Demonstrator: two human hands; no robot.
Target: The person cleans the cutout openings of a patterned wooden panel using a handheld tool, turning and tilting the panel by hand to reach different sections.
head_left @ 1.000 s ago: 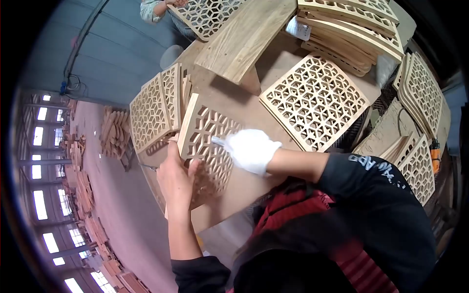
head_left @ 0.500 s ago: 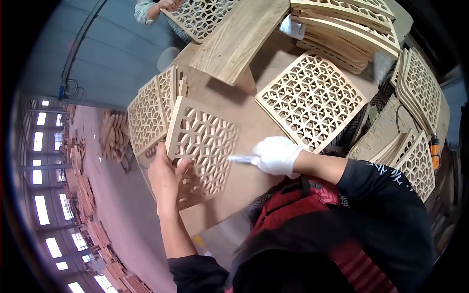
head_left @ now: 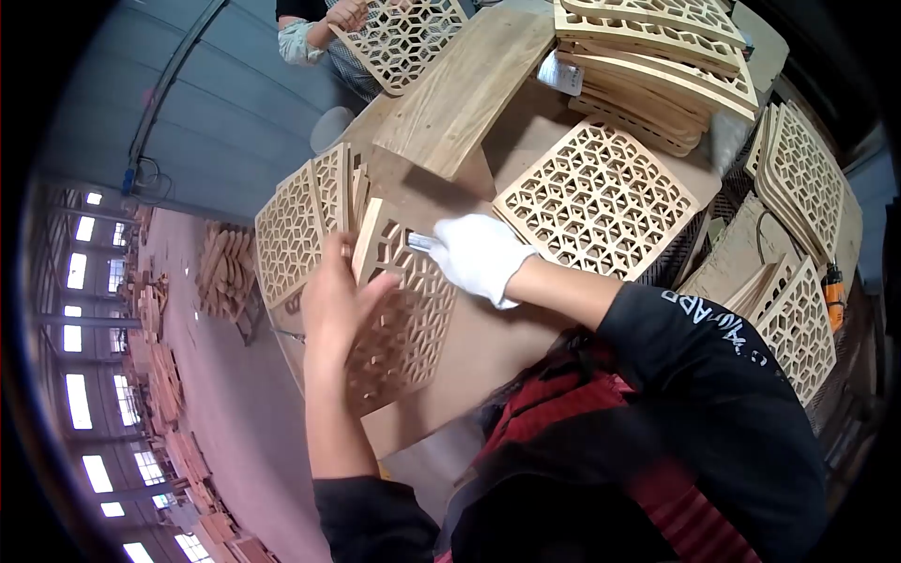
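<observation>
Pictured at a bench (head_left: 488, 361), near a wooden board (head_left: 465, 84): holding a lattice panel (head_left: 413, 324) tilted over the benchtop with the left hand (head_left: 338, 300), in a loose grip at its left edge, and clasping a short silvery tool (head_left: 420, 242) in the gloved right hand's (head_left: 481, 258) closed grip, over the panel's upper part.

The gloved right hand (head_left: 479, 261) holds a slim metallic tool (head_left: 422, 242) against a lattice panel (head_left: 405, 314).

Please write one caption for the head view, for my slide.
A gloved right hand holds a small tool at a tilted wooden lattice panel, beside the bare left hand.
</observation>
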